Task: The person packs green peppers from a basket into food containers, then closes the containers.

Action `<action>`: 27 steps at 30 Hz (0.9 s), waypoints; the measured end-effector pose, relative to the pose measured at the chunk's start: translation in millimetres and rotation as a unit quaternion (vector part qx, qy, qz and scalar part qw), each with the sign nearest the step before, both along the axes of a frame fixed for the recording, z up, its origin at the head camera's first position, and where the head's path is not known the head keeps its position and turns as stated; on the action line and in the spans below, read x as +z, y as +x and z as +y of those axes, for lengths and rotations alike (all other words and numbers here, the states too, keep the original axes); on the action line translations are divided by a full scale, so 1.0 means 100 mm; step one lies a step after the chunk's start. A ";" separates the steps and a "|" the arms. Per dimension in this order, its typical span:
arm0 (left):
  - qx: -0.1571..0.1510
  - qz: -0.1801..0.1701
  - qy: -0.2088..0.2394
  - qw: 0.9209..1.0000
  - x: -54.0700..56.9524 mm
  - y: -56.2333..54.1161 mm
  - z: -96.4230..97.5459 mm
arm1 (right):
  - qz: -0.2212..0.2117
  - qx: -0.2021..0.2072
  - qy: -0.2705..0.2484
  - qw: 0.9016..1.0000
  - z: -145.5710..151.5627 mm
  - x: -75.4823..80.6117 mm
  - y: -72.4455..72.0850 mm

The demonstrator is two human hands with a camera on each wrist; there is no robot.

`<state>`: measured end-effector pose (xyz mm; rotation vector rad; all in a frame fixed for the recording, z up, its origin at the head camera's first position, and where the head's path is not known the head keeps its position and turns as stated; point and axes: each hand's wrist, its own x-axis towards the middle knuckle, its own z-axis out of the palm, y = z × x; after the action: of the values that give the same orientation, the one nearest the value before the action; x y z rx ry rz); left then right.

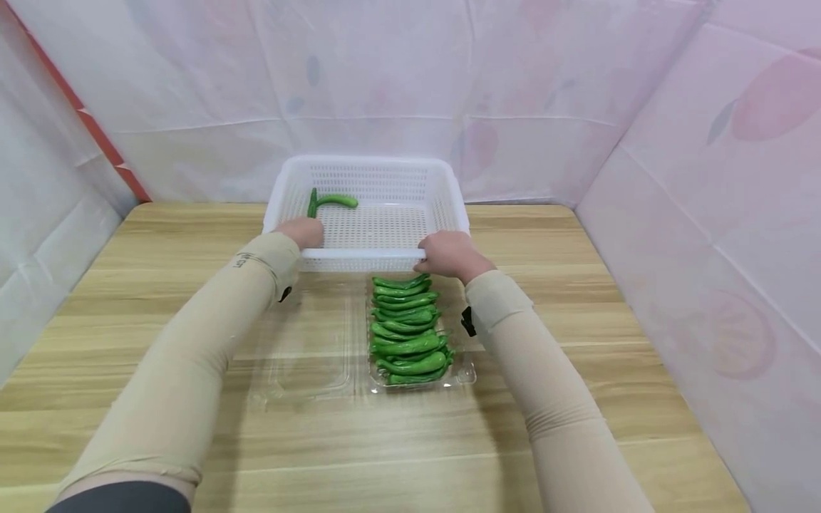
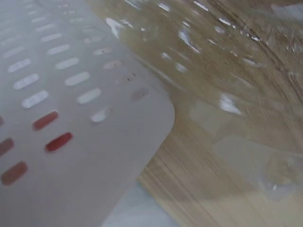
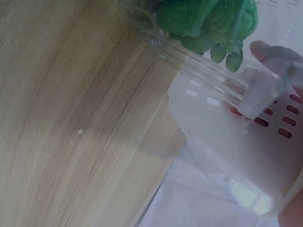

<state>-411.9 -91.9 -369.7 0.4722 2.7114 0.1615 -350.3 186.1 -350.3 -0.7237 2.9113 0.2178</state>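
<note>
A white perforated plastic basket is at the back of the table, with two green peppers at its left side. My left hand grips its front left corner; skin shows through the holes in the left wrist view, but most fingers are hidden. At the front right, my right hand holds the rim, thumb outside and fingers inside. Just in front of the basket, an opened clear plastic clamshell box has a row of green peppers in its right half, close to my right wrist.
The clamshell's clear lid lies flat on the left, under my left forearm. Patterned sheeting hangs behind the wooden table and along both sides. Behind the basket, the table's back edge is close.
</note>
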 end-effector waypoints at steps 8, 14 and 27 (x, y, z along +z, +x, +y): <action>0.020 0.040 0.048 0.998 0.02 0.00 0.02 | 0.001 -0.001 0.006 1.000 0.02 0.00 0.00; -0.011 0.023 0.024 0.999 0.00 0.00 0.00 | -0.001 0.002 0.003 1.000 0.01 0.00 0.00; -0.011 0.071 0.071 0.995 -0.12 -0.12 -0.11 | 0.002 0.009 0.003 1.000 -0.03 -0.03 -0.06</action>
<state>-424.1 -102.7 -381.4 0.5740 2.8442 0.3286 -356.3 182.7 -353.4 -0.7501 2.9084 0.2292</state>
